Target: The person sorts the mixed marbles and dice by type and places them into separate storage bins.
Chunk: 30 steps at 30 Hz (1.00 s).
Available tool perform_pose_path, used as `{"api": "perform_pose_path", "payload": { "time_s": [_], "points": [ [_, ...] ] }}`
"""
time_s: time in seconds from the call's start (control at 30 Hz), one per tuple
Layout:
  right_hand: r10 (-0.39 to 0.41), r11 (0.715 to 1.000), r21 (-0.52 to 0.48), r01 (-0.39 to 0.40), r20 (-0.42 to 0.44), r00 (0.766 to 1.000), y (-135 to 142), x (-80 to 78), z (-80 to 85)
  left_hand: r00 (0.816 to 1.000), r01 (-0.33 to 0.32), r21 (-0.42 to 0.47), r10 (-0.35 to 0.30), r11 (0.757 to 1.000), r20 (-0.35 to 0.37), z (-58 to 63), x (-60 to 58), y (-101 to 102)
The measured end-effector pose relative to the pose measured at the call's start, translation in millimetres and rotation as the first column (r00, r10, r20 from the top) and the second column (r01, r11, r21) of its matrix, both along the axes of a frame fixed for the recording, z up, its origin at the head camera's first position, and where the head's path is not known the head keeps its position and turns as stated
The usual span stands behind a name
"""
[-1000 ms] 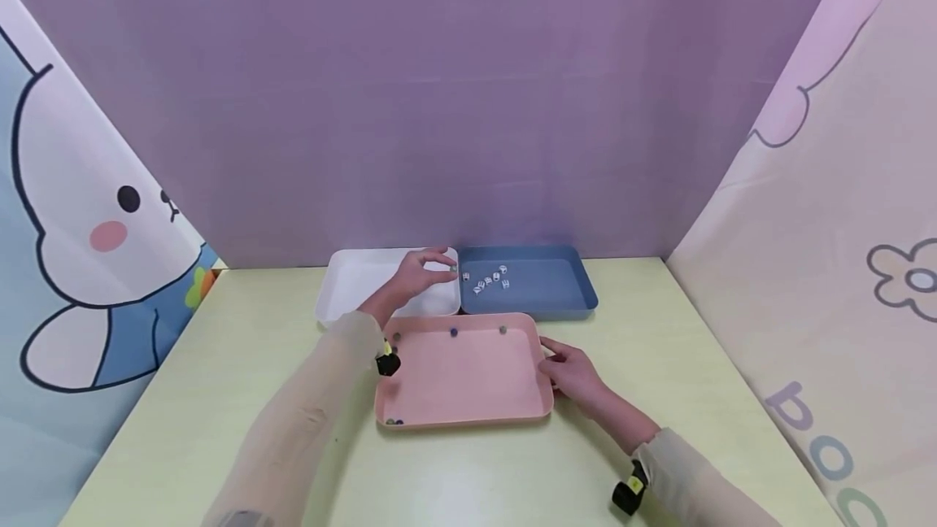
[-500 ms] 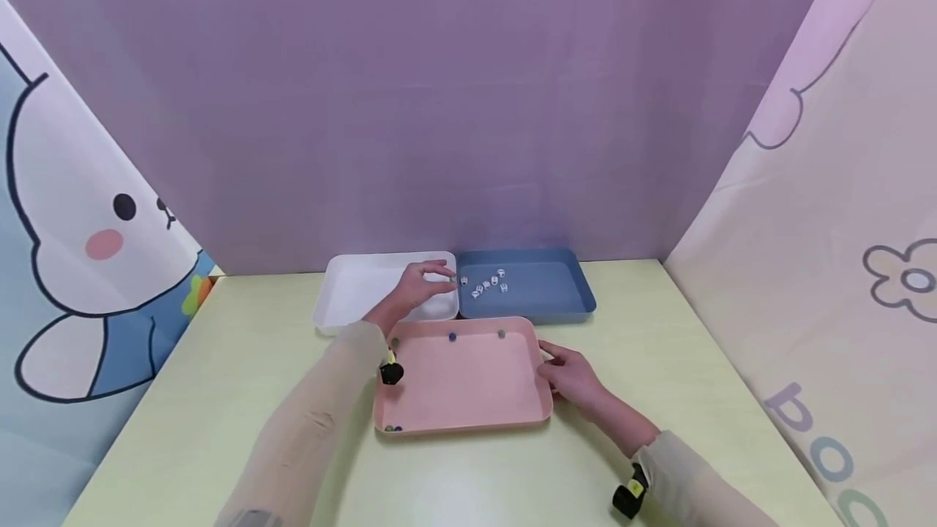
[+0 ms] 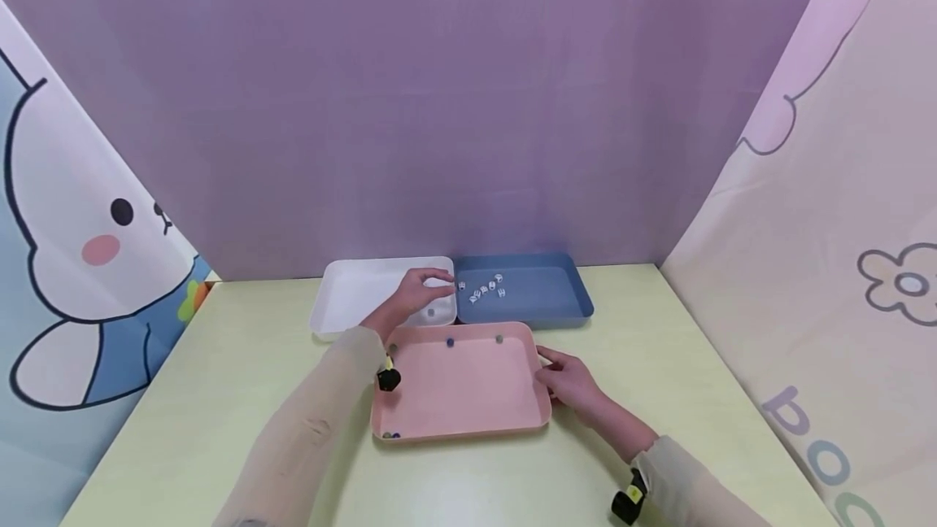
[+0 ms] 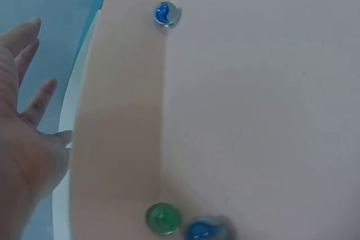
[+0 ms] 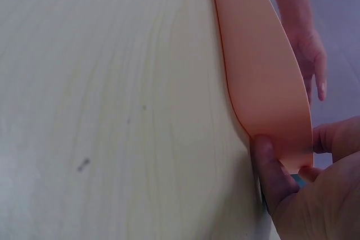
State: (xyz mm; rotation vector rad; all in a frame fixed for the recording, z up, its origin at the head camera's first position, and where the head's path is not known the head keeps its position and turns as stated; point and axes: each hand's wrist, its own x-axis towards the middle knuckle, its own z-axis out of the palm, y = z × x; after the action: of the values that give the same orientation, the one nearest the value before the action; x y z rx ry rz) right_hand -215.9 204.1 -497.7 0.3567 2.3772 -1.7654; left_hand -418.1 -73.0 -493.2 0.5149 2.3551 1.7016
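Note:
My left hand (image 3: 416, 291) reaches over the white tray (image 3: 351, 287), thumb and fingers apart with nothing between them. A small glass marble (image 3: 431, 312) lies in that tray beneath the hand. With its fingers and thumb my right hand (image 5: 315, 195) grips the right edge of the pink tray (image 3: 468, 389). Several marbles lie inside the pink tray: a blue one (image 3: 450, 341) and a greenish one (image 3: 499, 339) along the far side, others at the left. The left wrist view shows a green marble (image 4: 163, 218) beside a blue-swirled marble (image 4: 207, 230).
Adjoining the white tray on its right is a blue tray (image 3: 556, 291) holding several white dice (image 3: 492, 286). Both stand at the table's back, against a purple backdrop (image 3: 468, 104). Printed cloth panels flank the pale table (image 3: 220, 397).
My left hand has let go of the marble it pinched, which now lies in the white tray. My right hand has stayed on the pink tray. The head view has shifted slightly.

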Motion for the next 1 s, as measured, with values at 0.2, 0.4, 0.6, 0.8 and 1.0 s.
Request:
{"api": "perform_pose_path", "payload": {
  "time_s": [0.2, 0.4, 0.6, 0.8, 1.0],
  "points": [
    [0.013, 1.000, -0.001, -0.013, 0.012, 1.000, -0.3, 1.4, -1.3, 0.998, 0.048, -0.092, -0.052, 0.995, -0.041, 5.9, 5.9, 0.1],
    [0.019, 1.000, 0.010, -0.019, 0.019, 1.000, 0.6, -1.6, 3.4, 0.928, 0.306, -0.273, -0.350, 0.912, -0.127, 36.6, 32.6, 16.3],
    [0.033, 0.999, 0.011, -0.033, 0.039, 0.999, 3.1, -1.0, 6.7, 0.733, 0.533, -0.503, -0.668, 0.681, -0.128, 65.8, 71.9, 49.1],
    [0.048, 0.999, -0.007, -0.047, 0.024, 0.999, 6.6, -0.6, 5.6, 0.513, 0.470, -0.787, -0.850, 0.398, -0.124, 80.6, 109.0, 84.3],
    [0.047, 0.999, -0.012, -0.047, 0.004, 0.999, 9.5, -2.4, 2.0, 0.358, 0.419, -0.879, -0.931, 0.229, -0.072, 72.5, 133.8, 104.3]
  ]
}}
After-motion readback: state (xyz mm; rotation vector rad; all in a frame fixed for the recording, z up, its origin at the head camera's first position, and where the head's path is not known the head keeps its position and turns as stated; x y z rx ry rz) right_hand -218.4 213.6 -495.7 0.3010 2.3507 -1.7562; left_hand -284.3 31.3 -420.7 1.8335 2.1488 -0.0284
